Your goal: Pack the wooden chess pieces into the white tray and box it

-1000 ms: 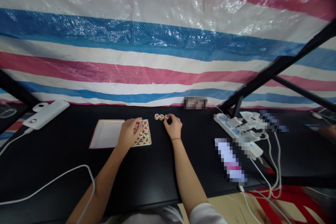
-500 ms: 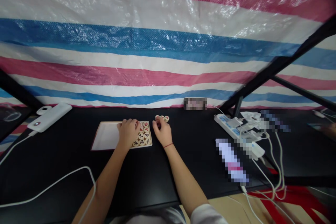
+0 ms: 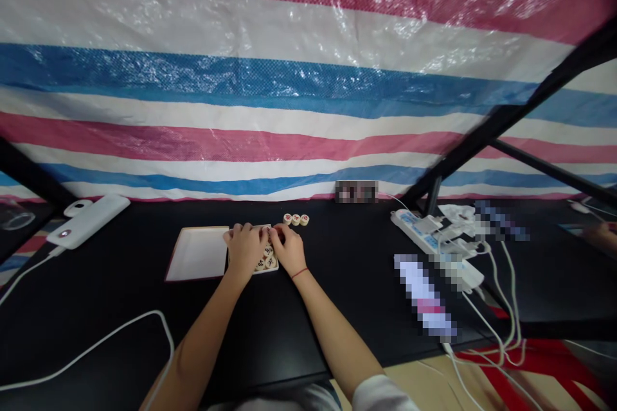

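Furthest to the left of my hands, a clear glass (image 3: 15, 218) sits at the worktop's edge, and nearer them lies a white power bank (image 3: 87, 221), with a white cable (image 3: 87, 353) trailing across the black worktop (image 3: 120, 334) toward me. Just left of my left hand (image 3: 245, 250) is a white, red-edged tray (image 3: 196, 254), and nothing stands on it. My left hand and right hand (image 3: 288, 250) are together, side by side and nearly touching, curled over a small cream tray (image 3: 264, 271) of round wooden xiangqi pieces (image 3: 266, 262) marked in red and black. They hide most of these pieces, so I cannot tell how many remain there, or whether either hand is holding one. Three loose wooden pieces (image 3: 295, 219) sit in a row on the worktop, just beyond my right hand and outside the tray, so that much is out and the covered pieces are not. Right of my hands, a white power strip (image 3: 414, 226) carries plugs and cables, and a blurred object (image 3: 424, 295) lies nearer me. At the far right, another person's hand (image 3: 598, 236) rests apart from mine.
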`<state>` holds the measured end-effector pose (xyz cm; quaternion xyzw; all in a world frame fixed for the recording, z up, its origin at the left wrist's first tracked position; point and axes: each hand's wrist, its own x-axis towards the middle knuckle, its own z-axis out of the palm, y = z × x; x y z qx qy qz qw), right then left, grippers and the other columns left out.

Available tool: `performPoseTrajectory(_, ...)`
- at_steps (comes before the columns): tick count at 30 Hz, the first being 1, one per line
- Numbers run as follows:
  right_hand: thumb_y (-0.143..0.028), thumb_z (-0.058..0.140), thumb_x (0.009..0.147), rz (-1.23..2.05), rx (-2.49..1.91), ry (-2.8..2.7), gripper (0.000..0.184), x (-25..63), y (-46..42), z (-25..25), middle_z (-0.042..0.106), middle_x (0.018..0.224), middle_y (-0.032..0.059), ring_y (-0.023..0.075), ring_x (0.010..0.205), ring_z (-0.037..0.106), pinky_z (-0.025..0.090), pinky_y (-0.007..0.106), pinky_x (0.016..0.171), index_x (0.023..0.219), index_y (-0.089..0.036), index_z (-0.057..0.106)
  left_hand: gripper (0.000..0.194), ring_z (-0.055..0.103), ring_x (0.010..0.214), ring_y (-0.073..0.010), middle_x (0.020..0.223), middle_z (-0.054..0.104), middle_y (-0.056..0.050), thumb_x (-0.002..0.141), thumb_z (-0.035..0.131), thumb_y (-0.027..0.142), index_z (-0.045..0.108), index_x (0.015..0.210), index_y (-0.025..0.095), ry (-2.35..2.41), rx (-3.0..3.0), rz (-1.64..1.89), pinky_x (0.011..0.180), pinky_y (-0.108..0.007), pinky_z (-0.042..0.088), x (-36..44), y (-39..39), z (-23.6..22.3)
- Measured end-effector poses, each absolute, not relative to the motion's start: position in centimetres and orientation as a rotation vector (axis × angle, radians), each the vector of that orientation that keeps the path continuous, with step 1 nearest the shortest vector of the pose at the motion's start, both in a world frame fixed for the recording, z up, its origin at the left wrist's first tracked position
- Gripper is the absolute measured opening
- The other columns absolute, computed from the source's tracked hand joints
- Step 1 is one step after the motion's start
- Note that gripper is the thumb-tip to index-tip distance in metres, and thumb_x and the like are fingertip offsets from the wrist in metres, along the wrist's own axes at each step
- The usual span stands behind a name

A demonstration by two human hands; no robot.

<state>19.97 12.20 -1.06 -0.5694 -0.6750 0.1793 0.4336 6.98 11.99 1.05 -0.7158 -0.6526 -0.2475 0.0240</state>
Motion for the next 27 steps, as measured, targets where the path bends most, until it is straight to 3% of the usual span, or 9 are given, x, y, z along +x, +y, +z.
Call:
performPoseTrajectory(7,-0.036,0.046,0.092,0.415,-1.438,-1.707,0.026,19.9,12.1,-1.1,0.068,0.077,0.0039,0.0191,0.073,0.061,0.046,0.029,0.073,0.086,-0.021,0.066,0.025,0.059,0.081,-0.0268,0.069,0.069,-0.009,0.087,0.052,0.037,0.067,0.076,0.019,-2.163,-2.276,-0.771,0.079,-0.042,0.034,7.5,11.9,2.1)
performPoseTrajectory(13,-0.023,0.049,0.084,0.258,-1.286,-1.738,0.023,20.1,11.8,-0.3,0.066,0.101,0.0082,0.0241,0.098,0.056,0.043,0.039,0.090,0.102,-0.018,0.062,0.020,0.061,0.084,-0.0232,0.083,0.073,-0.004,0.087,0.056,0.040,0.066,0.090,0.024,-2.190,-2.213,-1.070,0.082,-0.038,0.036,7.4,11.8,2.7)
performPoseTrajectory(21,-0.030,0.054,0.088,0.200,-1.174,-1.725,0.021,20.1,11.3,0.3,0.067,0.103,0.0081,0.0226,0.099,0.057,0.045,0.039,0.091,0.106,-0.020,0.060,0.019,0.063,0.075,-0.0185,0.080,0.071,-0.002,0.085,0.058,0.039,0.066,0.089,0.023,-2.129,-2.391,-1.397,0.072,-0.031,0.046,7.1,11.5,3.1)
performPoseTrajectory(27,-0.026,0.054,0.086,0.070,-1.254,-1.646,0.015,22.7,12.7,0.2,0.068,0.098,0.0069,0.0212,0.094,0.059,0.043,0.037,0.089,0.097,-0.020,0.062,0.024,0.067,0.087,-0.0209,0.087,0.072,-0.004,0.084,0.059,0.044,0.066,0.090,0.022,-2.181,-2.290,-1.649,0.076,-0.032,0.052,6.7,11.3,2.6)
